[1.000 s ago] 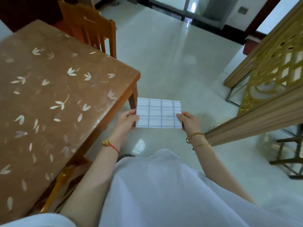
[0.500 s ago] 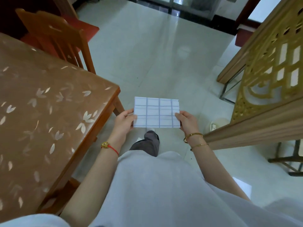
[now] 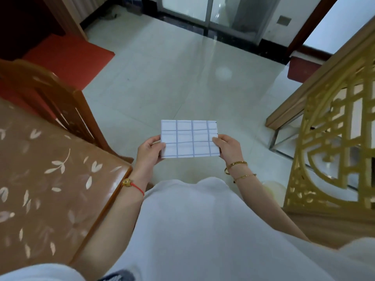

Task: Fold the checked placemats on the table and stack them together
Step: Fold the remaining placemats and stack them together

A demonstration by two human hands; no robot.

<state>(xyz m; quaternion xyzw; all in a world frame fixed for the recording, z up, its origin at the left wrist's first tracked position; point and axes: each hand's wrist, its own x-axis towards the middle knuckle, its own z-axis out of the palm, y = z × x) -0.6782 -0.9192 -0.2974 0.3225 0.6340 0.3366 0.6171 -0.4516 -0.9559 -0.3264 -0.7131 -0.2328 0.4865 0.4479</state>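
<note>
A folded checked placemat (image 3: 190,138), white with blue grid lines, is held flat in the air above the pale tiled floor (image 3: 162,78), in front of the person's body and to the right of the table (image 3: 50,179). The left hand (image 3: 149,152) pinches its left edge, thumb on top and fingers curled beneath. The right hand (image 3: 228,148) grips the right edge in the same manner. A red cord bracelet (image 3: 133,185) circles the left wrist; two gold bangles (image 3: 239,170) circle the right. The brown table, patterned with pale leaves, lies at near left. A wooden chair (image 3: 60,104) stands just beyond its far edge. A gold lattice screen (image 3: 334,138) stands at right.
</note>
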